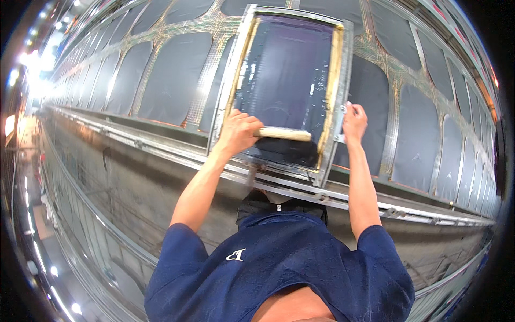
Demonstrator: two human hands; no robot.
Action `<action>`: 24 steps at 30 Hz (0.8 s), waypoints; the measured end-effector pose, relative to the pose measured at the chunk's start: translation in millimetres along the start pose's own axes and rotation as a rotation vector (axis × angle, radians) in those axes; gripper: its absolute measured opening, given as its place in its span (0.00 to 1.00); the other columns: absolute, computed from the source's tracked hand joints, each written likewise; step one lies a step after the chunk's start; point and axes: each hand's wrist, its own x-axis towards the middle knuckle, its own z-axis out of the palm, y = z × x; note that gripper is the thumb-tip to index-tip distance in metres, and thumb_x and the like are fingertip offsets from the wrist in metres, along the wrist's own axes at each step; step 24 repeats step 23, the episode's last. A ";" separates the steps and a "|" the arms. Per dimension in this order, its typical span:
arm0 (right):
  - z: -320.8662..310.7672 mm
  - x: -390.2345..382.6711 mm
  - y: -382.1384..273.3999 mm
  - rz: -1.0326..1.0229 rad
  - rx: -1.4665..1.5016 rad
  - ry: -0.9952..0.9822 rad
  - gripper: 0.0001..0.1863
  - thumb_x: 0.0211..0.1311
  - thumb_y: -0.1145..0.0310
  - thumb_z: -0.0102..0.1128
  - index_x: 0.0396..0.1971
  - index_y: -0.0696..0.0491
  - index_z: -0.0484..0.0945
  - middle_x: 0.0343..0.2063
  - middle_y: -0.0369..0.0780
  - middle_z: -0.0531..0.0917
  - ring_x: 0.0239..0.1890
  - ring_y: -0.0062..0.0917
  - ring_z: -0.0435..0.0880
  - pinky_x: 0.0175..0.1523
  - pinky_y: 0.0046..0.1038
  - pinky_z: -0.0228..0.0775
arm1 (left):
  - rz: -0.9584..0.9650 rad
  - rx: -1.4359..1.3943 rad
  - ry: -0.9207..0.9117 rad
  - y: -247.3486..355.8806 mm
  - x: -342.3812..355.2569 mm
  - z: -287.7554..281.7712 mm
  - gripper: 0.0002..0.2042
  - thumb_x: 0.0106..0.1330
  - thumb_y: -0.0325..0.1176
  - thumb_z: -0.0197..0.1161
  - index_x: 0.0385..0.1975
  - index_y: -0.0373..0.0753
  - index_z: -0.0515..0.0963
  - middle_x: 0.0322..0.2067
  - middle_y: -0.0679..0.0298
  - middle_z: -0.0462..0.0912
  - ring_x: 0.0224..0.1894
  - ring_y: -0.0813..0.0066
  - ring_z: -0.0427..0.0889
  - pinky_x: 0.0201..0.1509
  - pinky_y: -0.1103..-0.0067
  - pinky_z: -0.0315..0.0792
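1. While I watch through the head camera, my left hand [238, 131] is closed around the wooden handle of a squeegee [283, 133], gripping its left end.
2. That squeegee lies crosswise inside a metal-framed printing screen [287, 75], near the frame's lower edge, its blade down on the dark mesh.
3. My right hand [354, 122] is clamped on the right rail of the screen frame, fingers curled over the outer edge, roughly level with the squeegee.
4. I see the screen resting flat on a long printing table [161, 86], straddling one of the dark fabric panels [174, 75] laid out in rows along it.
5. Yellowish tape borders the mesh on the inside of the frame, plainest along the right side.
6. A metal rail [161, 147] runs along the table's near edge, just below the screen's bottom bar.
7. My blue shirt [284, 268] fills the lower part of the view, both forearms reaching up from it to the screen.
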 end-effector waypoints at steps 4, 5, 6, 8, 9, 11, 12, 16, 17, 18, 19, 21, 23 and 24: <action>60.4 -34.6 -32.4 0.086 0.076 -0.045 0.16 0.67 0.58 0.64 0.29 0.57 0.80 0.19 0.36 0.78 0.25 0.17 0.74 0.34 0.28 0.67 | 0.051 0.040 0.038 -47.4 -46.1 -31.5 0.15 0.44 0.24 0.72 0.33 0.47 0.85 0.35 0.72 0.87 0.36 0.71 0.82 0.45 0.73 0.71; 63.6 -40.1 -44.9 0.090 0.057 -0.046 0.16 0.67 0.58 0.64 0.29 0.57 0.80 0.19 0.36 0.78 0.24 0.17 0.74 0.34 0.28 0.67 | 0.060 0.056 0.036 -52.2 -58.6 -35.8 0.15 0.43 0.24 0.72 0.33 0.47 0.85 0.35 0.72 0.87 0.35 0.71 0.82 0.44 0.73 0.70; 67.9 -44.2 -53.4 0.090 0.038 -0.044 0.16 0.67 0.58 0.64 0.29 0.57 0.80 0.18 0.36 0.79 0.24 0.17 0.74 0.34 0.28 0.67 | 0.069 0.037 0.046 -56.8 -71.2 -34.0 0.16 0.41 0.24 0.71 0.34 0.47 0.84 0.35 0.73 0.87 0.35 0.72 0.82 0.44 0.72 0.69; 74.6 -47.5 -55.0 0.075 0.016 -0.027 0.16 0.67 0.58 0.64 0.29 0.56 0.80 0.18 0.35 0.79 0.23 0.17 0.74 0.34 0.28 0.67 | 0.090 0.027 0.038 -62.2 -91.0 -31.0 0.17 0.40 0.24 0.71 0.34 0.47 0.84 0.36 0.73 0.87 0.35 0.72 0.81 0.44 0.72 0.68; 75.1 -46.6 -54.0 0.066 0.001 -0.018 0.16 0.67 0.58 0.64 0.29 0.56 0.80 0.18 0.35 0.79 0.23 0.17 0.74 0.34 0.28 0.67 | 0.100 0.018 0.036 -63.0 -98.2 -28.5 0.18 0.39 0.24 0.71 0.34 0.47 0.84 0.36 0.73 0.87 0.35 0.72 0.81 0.44 0.72 0.68; 78.4 -46.1 -51.1 0.048 -0.013 0.000 0.15 0.69 0.58 0.64 0.28 0.54 0.80 0.16 0.31 0.76 0.21 0.13 0.71 0.28 0.25 0.62 | 0.134 0.025 0.042 -64.8 -107.0 -23.6 0.18 0.39 0.25 0.70 0.35 0.46 0.82 0.37 0.73 0.86 0.34 0.72 0.79 0.43 0.71 0.66; 77.5 -45.8 -51.6 0.064 -0.035 -0.003 0.15 0.68 0.57 0.64 0.29 0.55 0.81 0.17 0.33 0.78 0.22 0.15 0.73 0.31 0.27 0.65 | 0.144 0.040 0.038 -66.0 -110.1 -19.9 0.18 0.40 0.25 0.69 0.35 0.46 0.82 0.37 0.73 0.86 0.34 0.72 0.78 0.43 0.71 0.66; 81.1 -46.8 -63.9 0.103 -0.155 0.009 0.16 0.68 0.55 0.63 0.33 0.54 0.82 0.21 0.38 0.83 0.25 0.22 0.78 0.37 0.30 0.70 | 0.158 0.056 0.081 -74.6 -102.5 -10.8 0.18 0.42 0.23 0.66 0.37 0.45 0.81 0.38 0.73 0.85 0.33 0.71 0.77 0.41 0.71 0.65; 82.4 -44.2 -64.0 0.109 -0.175 0.011 0.16 0.68 0.55 0.62 0.34 0.54 0.83 0.22 0.39 0.84 0.26 0.24 0.80 0.37 0.31 0.71 | 0.163 0.064 0.086 -78.8 -95.5 -10.2 0.18 0.42 0.22 0.66 0.37 0.45 0.81 0.39 0.73 0.85 0.34 0.71 0.77 0.41 0.70 0.65; 85.0 -42.6 -54.8 0.067 -0.240 0.029 0.16 0.69 0.54 0.61 0.36 0.53 0.83 0.27 0.44 0.86 0.31 0.34 0.86 0.41 0.35 0.73 | 0.164 0.061 0.089 -84.6 -85.3 -6.9 0.19 0.41 0.21 0.66 0.37 0.45 0.81 0.39 0.72 0.85 0.34 0.71 0.77 0.41 0.70 0.65; 81.8 -41.1 -49.4 0.065 -0.268 0.021 0.16 0.69 0.54 0.61 0.37 0.53 0.83 0.28 0.45 0.86 0.34 0.36 0.87 0.42 0.36 0.74 | 0.169 0.049 0.097 -90.2 -72.6 -4.1 0.19 0.41 0.21 0.65 0.37 0.45 0.81 0.39 0.72 0.85 0.34 0.71 0.77 0.42 0.70 0.65; 80.3 -47.1 -50.9 0.059 -0.311 -0.004 0.16 0.69 0.53 0.60 0.38 0.53 0.83 0.32 0.48 0.87 0.39 0.42 0.88 0.45 0.37 0.75 | 0.173 0.039 0.111 -107.4 -40.0 -3.6 0.20 0.41 0.20 0.65 0.37 0.45 0.81 0.39 0.72 0.85 0.35 0.71 0.77 0.42 0.70 0.66; 86.0 -26.8 -52.9 0.055 -0.343 -0.020 0.18 0.68 0.52 0.61 0.40 0.52 0.83 0.33 0.48 0.88 0.43 0.41 0.89 0.48 0.37 0.76 | 0.181 0.040 0.120 -135.0 3.0 4.0 0.21 0.42 0.19 0.65 0.40 0.45 0.82 0.41 0.71 0.86 0.37 0.70 0.79 0.44 0.70 0.67; 86.0 -26.8 -52.9 0.055 -0.343 -0.020 0.18 0.68 0.52 0.61 0.40 0.52 0.83 0.33 0.48 0.88 0.43 0.41 0.89 0.48 0.37 0.76 | 0.181 0.040 0.120 -135.0 3.0 4.0 0.21 0.42 0.19 0.65 0.40 0.45 0.82 0.41 0.71 0.86 0.37 0.70 0.79 0.44 0.70 0.67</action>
